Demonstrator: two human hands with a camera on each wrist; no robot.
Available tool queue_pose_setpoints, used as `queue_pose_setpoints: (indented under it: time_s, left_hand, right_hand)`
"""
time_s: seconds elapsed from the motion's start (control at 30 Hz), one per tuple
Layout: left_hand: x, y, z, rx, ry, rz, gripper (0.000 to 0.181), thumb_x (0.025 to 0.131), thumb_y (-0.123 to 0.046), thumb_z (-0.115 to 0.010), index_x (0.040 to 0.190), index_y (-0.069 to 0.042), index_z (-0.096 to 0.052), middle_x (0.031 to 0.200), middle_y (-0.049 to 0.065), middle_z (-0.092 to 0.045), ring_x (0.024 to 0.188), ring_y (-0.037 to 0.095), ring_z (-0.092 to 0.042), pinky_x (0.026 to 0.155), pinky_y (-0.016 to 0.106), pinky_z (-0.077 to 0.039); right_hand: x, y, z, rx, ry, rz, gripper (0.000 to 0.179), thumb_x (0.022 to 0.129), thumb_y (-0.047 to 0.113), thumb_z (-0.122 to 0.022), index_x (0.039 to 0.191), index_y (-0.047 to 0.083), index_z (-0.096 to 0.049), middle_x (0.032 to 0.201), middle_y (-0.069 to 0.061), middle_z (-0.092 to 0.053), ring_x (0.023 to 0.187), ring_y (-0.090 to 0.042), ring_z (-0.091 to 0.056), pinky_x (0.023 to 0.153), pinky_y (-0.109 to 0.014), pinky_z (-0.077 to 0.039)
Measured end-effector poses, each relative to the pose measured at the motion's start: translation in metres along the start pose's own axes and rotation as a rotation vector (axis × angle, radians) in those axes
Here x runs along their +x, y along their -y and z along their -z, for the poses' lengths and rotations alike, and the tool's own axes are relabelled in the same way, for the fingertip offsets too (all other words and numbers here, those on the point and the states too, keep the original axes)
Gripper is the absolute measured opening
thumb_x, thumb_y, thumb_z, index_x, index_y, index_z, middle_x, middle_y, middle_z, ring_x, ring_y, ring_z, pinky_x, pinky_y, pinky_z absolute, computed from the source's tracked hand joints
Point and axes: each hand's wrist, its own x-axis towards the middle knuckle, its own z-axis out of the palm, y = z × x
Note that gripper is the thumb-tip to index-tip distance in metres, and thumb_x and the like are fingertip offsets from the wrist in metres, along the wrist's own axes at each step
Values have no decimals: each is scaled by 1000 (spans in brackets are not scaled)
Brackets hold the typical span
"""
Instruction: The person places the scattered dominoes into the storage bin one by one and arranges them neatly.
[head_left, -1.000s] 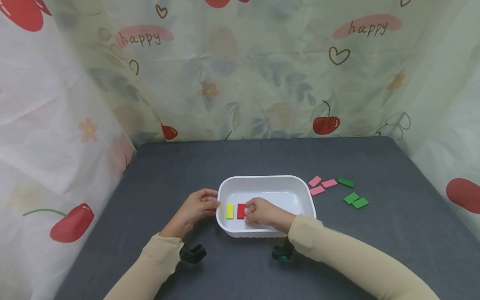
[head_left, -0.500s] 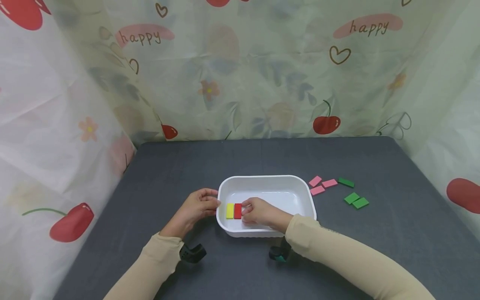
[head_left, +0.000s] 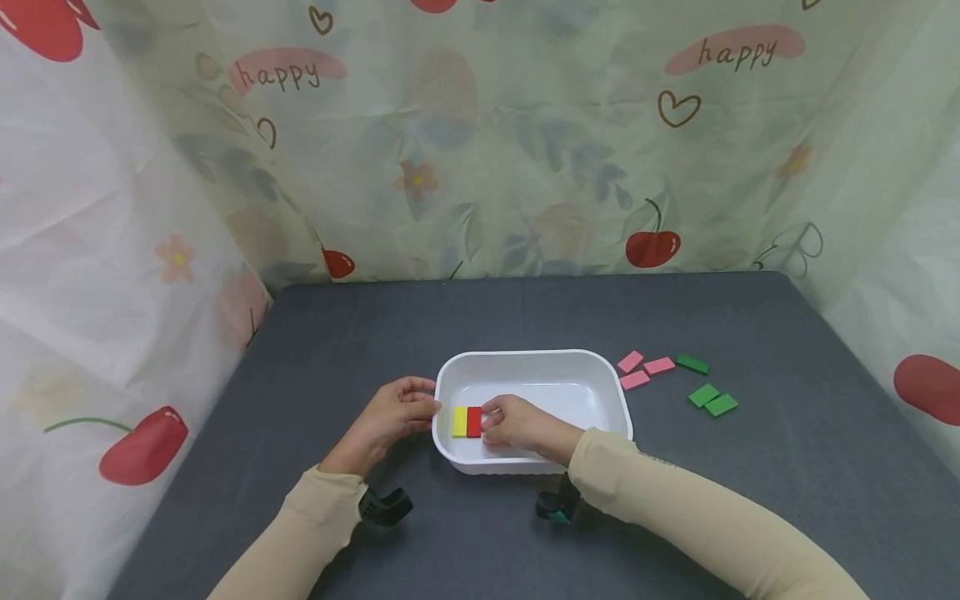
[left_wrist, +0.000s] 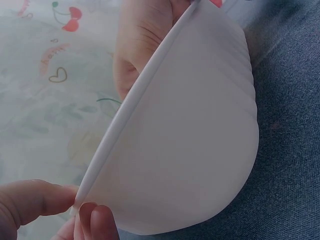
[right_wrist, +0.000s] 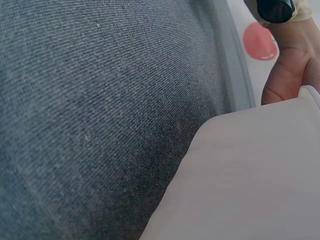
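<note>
A white tray [head_left: 525,356] stands on the dark tabletop. My left hand [head_left: 390,417] pinches its left rim; in the left wrist view the thumb and fingers [left_wrist: 102,220] meet on that rim. Inside, a yellow tile [head_left: 460,422] and a red tile [head_left: 474,422] lie side by side, edges touching or nearly so. My right hand [head_left: 521,425] is inside the tray, its fingertips against the red tile's right edge. In the right wrist view the tray's outer wall [right_wrist: 250,165] hides the right fingers, while the left hand [right_wrist: 292,75] shows beyond it.
Right of the tray lie several loose tiles: pink tiles [head_left: 659,367] close to its rim, and green tiles [head_left: 722,406] farther right. A printed curtain [head_left: 480,167] borders the table [head_left: 360,333] at the back and sides.
The red tile has slid left up to the yellow tile, with my right fingertips following at its right edge. My left hand has stayed on the rim.
</note>
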Motion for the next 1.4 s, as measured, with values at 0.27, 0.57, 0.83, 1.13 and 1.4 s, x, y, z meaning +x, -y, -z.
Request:
queue_pose_setpoints:
  time_s: [0.27,0.57,0.83,1.13,1.4]
  left_hand:
    - [0,1,1,2,5,-7,39,89,-12,-68,124,-4,-55,107,18,-67,80,18,-64,80,32,-58]
    - [0,-1,0,10,5,-11,39,89,-14,-68,125,-4,-55,108,18,-67,81,18,-64,82,33,-58]
    - [1,0,0,1,11,-11,38,89,-12,-67,124,-4,-55,107,18,-67,81,18,-64,81,31,-58]
    - [0,0,1,14,2,-9,38,89,-13,-68,124,-4,-56,105,15,-68,81,18,-64,81,32,-57]
    - [-1,1,0,2,4,-18,40,89,-14,-69,125,-5,-55,109,18,-67,81,18,-65,81,33,-58]
  right_hand:
    - [-7,0,8,25,-10,14,49,85,6,-67,131,-3,-53,103,-11,-67,86,-17,-64,86,-32,-55]
    - [-45,-2,57,97,4,155,58,88,8,-66,140,-2,-43,118,-20,-59,100,-26,-64,91,-39,-54]
    - [-72,-17,133,161,-58,305,59,94,17,-62,144,0,-35,129,-25,-52,112,-26,-62,95,-42,-51]
    - [-74,-60,201,185,-322,270,63,99,29,-54,150,4,-27,129,-9,-51,99,7,-60,85,-16,-52]
    - [-65,-115,233,108,-477,229,61,100,28,-52,147,-3,-28,110,12,-55,90,15,-55,80,-12,-51]
